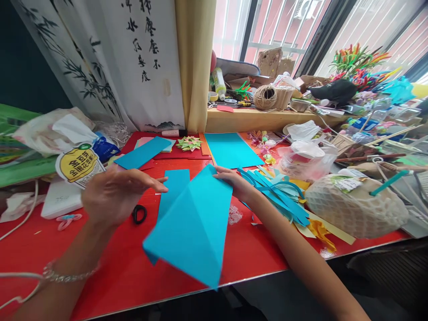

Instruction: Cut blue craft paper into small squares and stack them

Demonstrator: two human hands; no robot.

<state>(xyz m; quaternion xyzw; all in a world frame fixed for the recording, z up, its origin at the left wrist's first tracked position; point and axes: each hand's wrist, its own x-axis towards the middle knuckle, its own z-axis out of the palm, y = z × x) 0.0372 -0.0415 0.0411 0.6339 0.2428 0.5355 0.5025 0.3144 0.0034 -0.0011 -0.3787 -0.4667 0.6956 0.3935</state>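
My right hand pinches the upper corner of a creased sheet of blue paper, which hangs tilted above the table's front edge. A diagonal fold line runs down the sheet. To the left, my left hand is raised with its fingers stretched out, apart from the sheet and holding nothing. Behind the sheet a blue paper strip lies on the red table, partly covered from view. Another blue strip rests further back on a stack of coloured paper.
Small black scissors handles lie near my left hand. A pile of cut blue strips is right of my right forearm. At the back are blue sheets and a folded paper flower. A netted coconut with a straw stands right.
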